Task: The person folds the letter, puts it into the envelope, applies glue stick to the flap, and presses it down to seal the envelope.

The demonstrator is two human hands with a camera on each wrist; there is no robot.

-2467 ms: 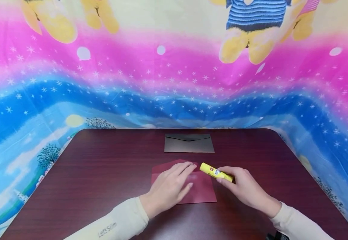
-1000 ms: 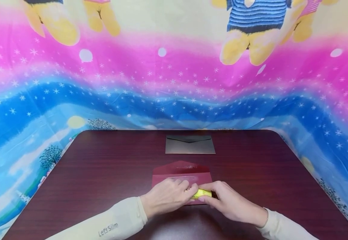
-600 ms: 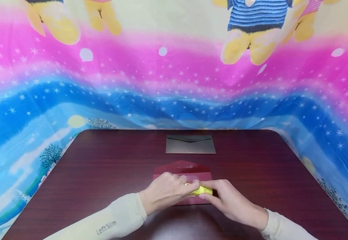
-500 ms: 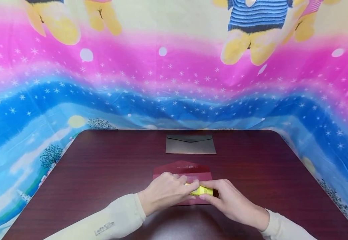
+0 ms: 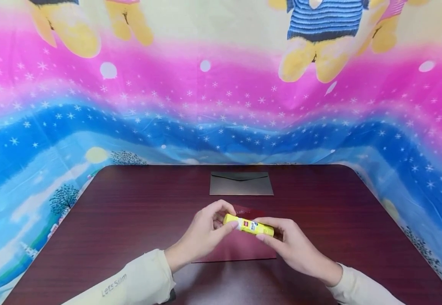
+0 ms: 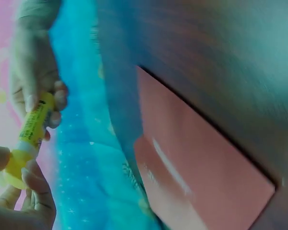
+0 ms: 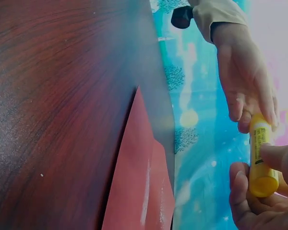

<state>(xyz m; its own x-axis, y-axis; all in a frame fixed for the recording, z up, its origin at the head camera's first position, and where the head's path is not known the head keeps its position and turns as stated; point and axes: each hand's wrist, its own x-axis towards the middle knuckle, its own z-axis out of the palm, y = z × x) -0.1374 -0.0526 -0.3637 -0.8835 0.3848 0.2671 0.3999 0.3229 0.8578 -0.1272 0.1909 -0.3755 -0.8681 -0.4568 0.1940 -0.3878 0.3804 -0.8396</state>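
Both hands hold a yellow glue stick (image 5: 257, 228) raised over a dark red envelope (image 5: 243, 250). Thumb and fingers of my left hand (image 5: 199, 233) pinch its yellow cap end, beside a white band. My right hand (image 5: 298, 248) grips the other end of the tube. The envelope lies on the table with its flap (image 7: 164, 187) opened away from me. Whitish, shiny streaks show on the flap and near the fold in the right wrist view. In the head view, the left hand hides the envelope's left part.
A grey envelope (image 5: 241, 187) with its flap down lies farther back on the dark wooden table (image 5: 148, 190). Behind the table hangs a colourful printed cloth (image 5: 221, 110). A black device (image 7: 182, 17) sits at the left sleeve.
The left hand has come off the envelope to the glue stick's cap end. Both hands have lifted the stick from low over the envelope, and its label now faces up.
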